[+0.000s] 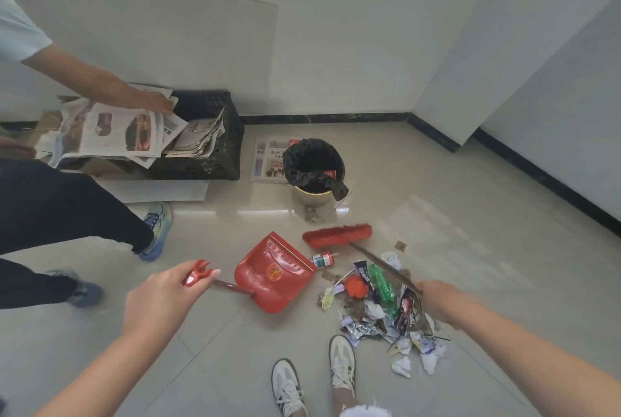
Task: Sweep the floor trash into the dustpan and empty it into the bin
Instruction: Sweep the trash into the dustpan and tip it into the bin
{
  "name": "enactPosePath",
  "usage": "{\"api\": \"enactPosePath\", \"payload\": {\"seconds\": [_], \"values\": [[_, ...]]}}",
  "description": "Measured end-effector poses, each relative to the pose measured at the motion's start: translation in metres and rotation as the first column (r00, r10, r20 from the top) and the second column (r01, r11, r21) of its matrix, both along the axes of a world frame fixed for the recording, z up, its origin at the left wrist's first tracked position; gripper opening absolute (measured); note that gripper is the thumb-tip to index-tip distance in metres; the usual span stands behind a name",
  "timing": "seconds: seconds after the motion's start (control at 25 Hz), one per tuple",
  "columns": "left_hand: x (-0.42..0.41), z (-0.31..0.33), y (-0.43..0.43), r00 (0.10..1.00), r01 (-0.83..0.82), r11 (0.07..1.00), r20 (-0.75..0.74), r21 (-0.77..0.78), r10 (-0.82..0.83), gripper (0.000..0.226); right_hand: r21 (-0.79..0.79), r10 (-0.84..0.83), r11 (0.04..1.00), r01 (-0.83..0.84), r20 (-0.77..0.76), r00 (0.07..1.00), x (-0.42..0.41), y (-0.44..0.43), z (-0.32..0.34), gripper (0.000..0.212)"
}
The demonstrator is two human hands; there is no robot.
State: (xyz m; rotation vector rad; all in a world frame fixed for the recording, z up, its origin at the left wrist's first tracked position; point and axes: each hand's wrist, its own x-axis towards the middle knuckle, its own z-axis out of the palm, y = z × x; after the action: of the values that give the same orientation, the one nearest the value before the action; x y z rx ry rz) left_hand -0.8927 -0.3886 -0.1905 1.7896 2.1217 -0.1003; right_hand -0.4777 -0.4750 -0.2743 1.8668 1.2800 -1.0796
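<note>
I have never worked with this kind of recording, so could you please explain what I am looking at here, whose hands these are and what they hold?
This is one picture from a wide-angle camera on a person's head, looking down at their own hands. The left hand has a closed grip on the handle of a red plastic dustpan resting on the tiled floor. The right hand holds the stick of a red-bristled broom. A pile of wrappers and crumpled paper lies beside the dustpan. Behind stands a small bin with a black liner. Another person at left handles newspapers.
</note>
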Motion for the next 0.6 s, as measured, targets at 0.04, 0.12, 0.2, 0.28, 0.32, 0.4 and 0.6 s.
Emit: {"api": "enactPosePath", "payload": {"seconds": [0.04, 0.12, 0.2, 0.28, 0.32, 0.4, 0.6], "values": [[0.002, 0.002, 0.002, 1.0, 0.016, 1.0, -0.002, 0.001, -0.016, 0.034, -0.035, 0.005, 0.999, -0.005, 0.002, 1.0, 0.009, -0.005, 0.012, 0.06], [0.005, 0.004, 0.004, 0.999, 0.051, 0.998, -0.005, 0.023, -0.051, 0.034, -0.075, -0.032, 0.997, 0.032, -0.011, 0.999, 0.021, -0.013, 0.037, 0.062], [0.008, 0.006, 0.008, 0.998, 0.068, 0.996, -0.007, 0.062, -0.068, 0.034, -0.07, -0.075, 0.995, 0.071, -0.048, 0.996, 0.024, -0.019, 0.055, 0.063], [0.009, 0.009, 0.012, 0.997, 0.071, 0.993, -0.007, 0.096, -0.071, 0.034, -0.026, -0.135, 0.991, 0.133, -0.101, 0.986, 0.024, -0.032, 0.068, 0.063], [0.009, 0.012, 0.014, 0.998, 0.07, 0.992, -0.006, 0.105, -0.07, 0.034, 0.003, -0.166, 0.986, 0.168, -0.122, 0.978, 0.023, -0.04, 0.073, 0.062], [0.008, 0.018, 0.015, 0.998, 0.056, 0.99, 0.004, 0.126, -0.057, 0.033, 0.06, -0.24, 0.966, 0.252, -0.161, 0.957, 0.021, -0.056, 0.076, 0.062], [0.012, 0.026, 0.007, 0.999, 0.01, 0.989, 0.036, 0.148, -0.015, 0.032, 0.154, -0.262, 0.941, 0.301, -0.229, 0.938, 0.002, -0.039, 0.036, 0.056]]}}
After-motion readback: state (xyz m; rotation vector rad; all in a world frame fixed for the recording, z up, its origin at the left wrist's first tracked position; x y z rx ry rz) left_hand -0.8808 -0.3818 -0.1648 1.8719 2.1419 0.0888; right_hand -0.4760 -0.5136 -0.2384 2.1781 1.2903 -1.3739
